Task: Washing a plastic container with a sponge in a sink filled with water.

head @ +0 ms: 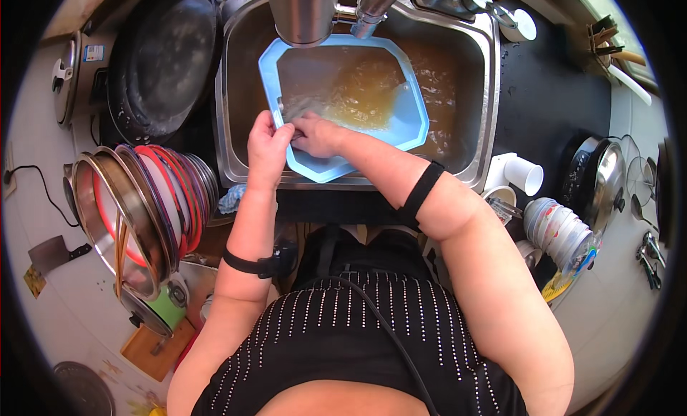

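Note:
A light blue plastic basin point(416, 107) with cut corners sits tilted in a stainless steel sink point(490, 94). Cloudy brownish water point(370, 88) lies inside it. My left hand point(268, 142) grips the basin's left rim, thumb on top. Inside the basin, my right hand point(316, 136) presses against the left wall close to my left thumb. Its fingertips are partly hidden, and I cannot make out whether they hold something. A blurred grey patch, perhaps splashing water, shows just beyond them. More brownish water stands in the sink around the basin.
A metal faucet point(370, 11) overhangs the sink's back edge. At left stand a large black wok point(163, 56) and stacked basins point(155, 201). Stacked bowls point(558, 233), a white cup point(526, 174) and a lidded pan point(598, 180) are at right. A cleaver point(51, 253) is farther left.

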Tool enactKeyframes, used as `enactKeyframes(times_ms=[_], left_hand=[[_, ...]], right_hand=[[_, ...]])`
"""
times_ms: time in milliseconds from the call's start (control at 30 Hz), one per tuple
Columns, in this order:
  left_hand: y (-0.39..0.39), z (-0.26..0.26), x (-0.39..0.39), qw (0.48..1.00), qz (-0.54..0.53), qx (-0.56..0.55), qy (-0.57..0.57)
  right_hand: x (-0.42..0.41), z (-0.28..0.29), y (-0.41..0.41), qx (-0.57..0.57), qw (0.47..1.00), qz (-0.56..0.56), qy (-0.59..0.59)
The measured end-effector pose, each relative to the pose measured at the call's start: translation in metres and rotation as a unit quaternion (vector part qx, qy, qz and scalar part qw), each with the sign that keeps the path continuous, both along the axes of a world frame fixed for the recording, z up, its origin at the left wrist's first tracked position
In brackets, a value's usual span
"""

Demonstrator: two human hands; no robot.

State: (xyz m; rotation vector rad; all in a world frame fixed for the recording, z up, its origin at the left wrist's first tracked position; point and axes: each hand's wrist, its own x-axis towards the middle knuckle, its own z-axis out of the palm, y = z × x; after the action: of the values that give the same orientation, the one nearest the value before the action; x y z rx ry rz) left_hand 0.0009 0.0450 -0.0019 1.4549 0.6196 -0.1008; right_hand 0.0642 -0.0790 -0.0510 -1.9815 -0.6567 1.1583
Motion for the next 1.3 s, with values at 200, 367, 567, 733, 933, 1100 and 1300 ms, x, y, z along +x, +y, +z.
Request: enactKeyframes(times_ms=[200,367,567,733,933,1100,1300], left_hand=[[0.005,0.002,-0.005,0.999,0.054,-0.001,-0.008],[-0.003,0.011,-0.006,0.997,0.061,-0.034,-0.012],[-0.005,0.002,-0.004,0.998,0.054,-0.038,-0.006],[0.001,-0.006,-0.006,0.998,0.063,0.002,-0.001],[0.0,-0.007,-0.005,0.998,0.054,-0.009,-0.018],[0.002,0.0,-0.004,1.0,0.025,-0.011,-0.001],[-0.006,0.01,0.0,1.0,0.0,0.011,-0.003]], right_hand=[[0.019,-0.041,-0.063,-0.107,0.99,0.082,-0.039],[0.037,-0.063,-0.105,-0.296,0.936,0.171,-0.088],[0.011,-0.04,-0.047,-0.147,0.983,0.094,-0.051],[-0.01,0.003,-0.019,0.059,0.995,0.071,0.048],[0.004,0.034,-0.092,0.083,0.992,0.072,0.063],[0.039,0.015,-0.153,-0.247,0.955,0.158,-0.035],[0.075,-0.037,-0.181,-0.212,0.921,-0.302,-0.123]])
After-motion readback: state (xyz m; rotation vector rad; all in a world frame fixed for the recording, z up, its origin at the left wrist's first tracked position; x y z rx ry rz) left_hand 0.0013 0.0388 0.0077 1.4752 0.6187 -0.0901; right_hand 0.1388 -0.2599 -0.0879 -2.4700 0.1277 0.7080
